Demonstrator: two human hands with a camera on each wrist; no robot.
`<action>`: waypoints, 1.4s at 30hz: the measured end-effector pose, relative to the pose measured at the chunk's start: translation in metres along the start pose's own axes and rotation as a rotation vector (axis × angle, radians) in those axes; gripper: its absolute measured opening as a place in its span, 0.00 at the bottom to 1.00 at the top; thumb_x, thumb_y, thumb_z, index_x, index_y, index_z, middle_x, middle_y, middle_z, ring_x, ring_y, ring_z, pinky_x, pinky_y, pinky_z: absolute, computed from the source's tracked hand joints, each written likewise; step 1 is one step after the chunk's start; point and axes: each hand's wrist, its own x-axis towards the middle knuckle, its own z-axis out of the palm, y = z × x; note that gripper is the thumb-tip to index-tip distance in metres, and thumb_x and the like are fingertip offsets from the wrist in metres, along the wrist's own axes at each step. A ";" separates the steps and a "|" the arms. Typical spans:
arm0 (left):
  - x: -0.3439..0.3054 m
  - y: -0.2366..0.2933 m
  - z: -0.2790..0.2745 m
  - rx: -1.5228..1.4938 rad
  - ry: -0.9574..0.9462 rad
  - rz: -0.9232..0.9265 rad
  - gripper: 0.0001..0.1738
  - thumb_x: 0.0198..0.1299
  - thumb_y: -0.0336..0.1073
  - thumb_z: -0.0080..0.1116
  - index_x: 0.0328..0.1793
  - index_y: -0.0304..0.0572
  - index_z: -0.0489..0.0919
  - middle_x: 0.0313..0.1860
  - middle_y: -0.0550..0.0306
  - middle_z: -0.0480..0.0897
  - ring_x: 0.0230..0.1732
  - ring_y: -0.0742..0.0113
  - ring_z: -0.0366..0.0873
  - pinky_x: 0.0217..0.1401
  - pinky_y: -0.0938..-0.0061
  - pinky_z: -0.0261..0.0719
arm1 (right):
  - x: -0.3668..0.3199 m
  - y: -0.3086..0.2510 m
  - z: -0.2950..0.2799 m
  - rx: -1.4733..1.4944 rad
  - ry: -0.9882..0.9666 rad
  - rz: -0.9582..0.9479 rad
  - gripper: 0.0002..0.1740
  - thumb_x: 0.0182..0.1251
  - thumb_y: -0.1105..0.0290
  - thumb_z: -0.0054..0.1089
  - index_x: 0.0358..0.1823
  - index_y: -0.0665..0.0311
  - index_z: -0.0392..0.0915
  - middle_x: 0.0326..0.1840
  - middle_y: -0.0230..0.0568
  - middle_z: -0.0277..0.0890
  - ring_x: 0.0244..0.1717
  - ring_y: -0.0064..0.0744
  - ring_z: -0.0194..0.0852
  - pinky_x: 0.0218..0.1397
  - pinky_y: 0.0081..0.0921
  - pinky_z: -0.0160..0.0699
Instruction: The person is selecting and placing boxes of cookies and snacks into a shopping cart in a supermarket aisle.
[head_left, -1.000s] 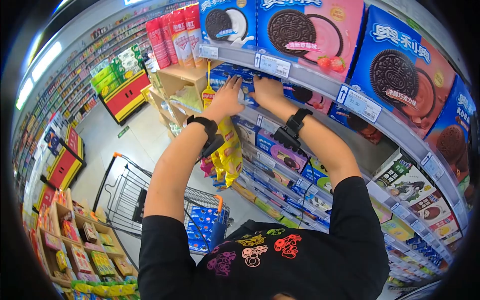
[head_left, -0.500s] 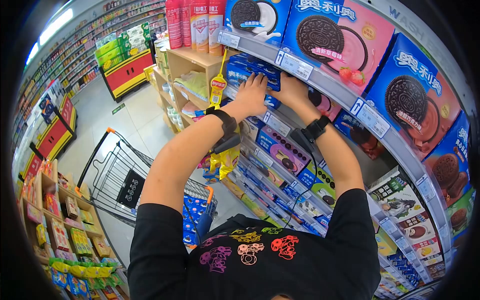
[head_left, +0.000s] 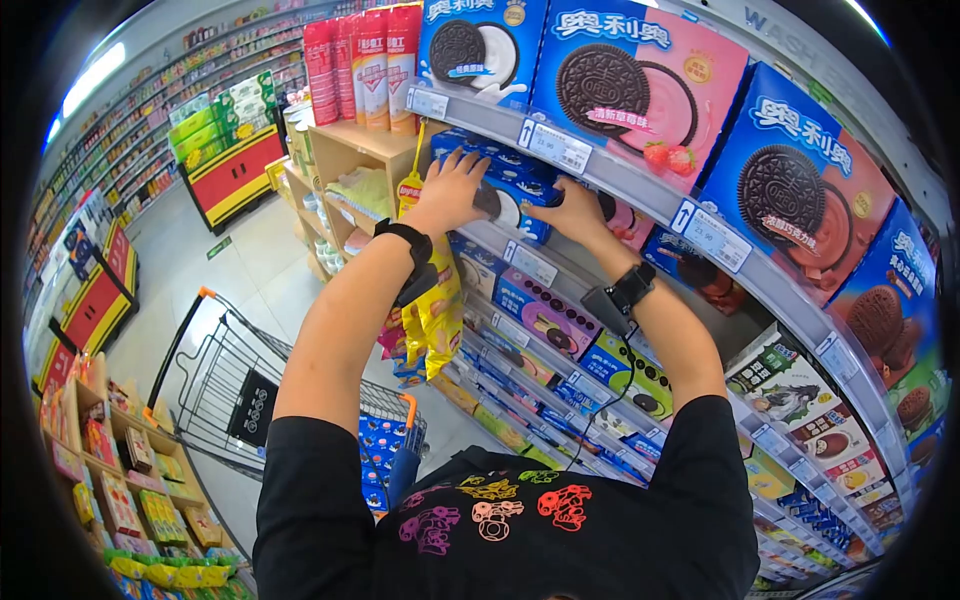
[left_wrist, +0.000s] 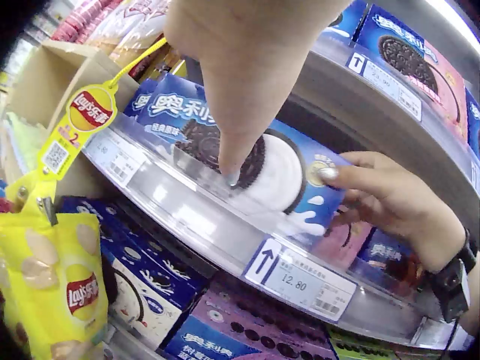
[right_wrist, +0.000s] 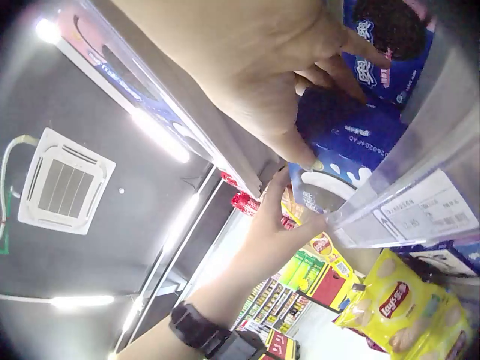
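Note:
Between my two hands, a blue Oreo cookie box [head_left: 521, 187] stands at the front of a shelf, just under the ledge above. My left hand [head_left: 450, 192] holds its left part, fingers over the top and the thumb [left_wrist: 234, 154] on the printed front. At the other end, my right hand [head_left: 573, 212] grips the box, thumb on the front corner and fingers round the side, as the left wrist view shows. The box's lower front edge sits behind the clear shelf lip [left_wrist: 180, 187]. More blue packaging shows at its left.
Large Oreo boxes [head_left: 610, 85] line the shelf above. Yellow Lay's bags [head_left: 435, 310] hang beside the shelf's left end, near a wooden rack [head_left: 375, 150] with red spray cans. A shopping cart [head_left: 220, 390] with blue packages stands at my left. Lower shelves hold more cookie boxes [head_left: 545, 310].
The Oreo box's front has come into view between my hands. My right hand has shifted from over the box to its right end; the left has spread over its left part.

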 end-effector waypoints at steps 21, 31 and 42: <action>-0.022 0.032 -0.016 -0.175 0.451 0.509 0.26 0.38 0.33 0.65 0.49 0.44 0.74 0.48 0.55 0.79 0.53 0.59 0.76 0.61 0.62 0.66 | -0.125 -0.026 -0.017 0.242 0.455 -0.604 0.34 0.43 0.70 0.74 0.54 0.64 0.69 0.52 0.48 0.75 0.55 0.49 0.73 0.60 0.44 0.68; -0.151 -0.001 -0.055 0.044 0.459 0.535 0.14 0.52 0.37 0.56 0.46 0.48 0.76 0.46 0.62 0.80 0.50 0.67 0.77 0.61 0.63 0.68 | -0.187 -0.075 0.047 0.188 0.376 -0.813 0.38 0.47 0.60 0.74 0.56 0.62 0.61 0.52 0.49 0.71 0.53 0.49 0.73 0.62 0.53 0.63; -0.422 -0.081 -0.011 -0.048 -0.126 -0.111 0.33 0.32 0.38 0.70 0.51 0.50 0.73 0.47 0.61 0.77 0.54 0.63 0.73 0.64 0.61 0.63 | -0.271 -0.179 0.228 0.439 -0.309 -0.435 0.38 0.42 0.66 0.77 0.56 0.67 0.68 0.51 0.50 0.73 0.53 0.51 0.70 0.60 0.41 0.66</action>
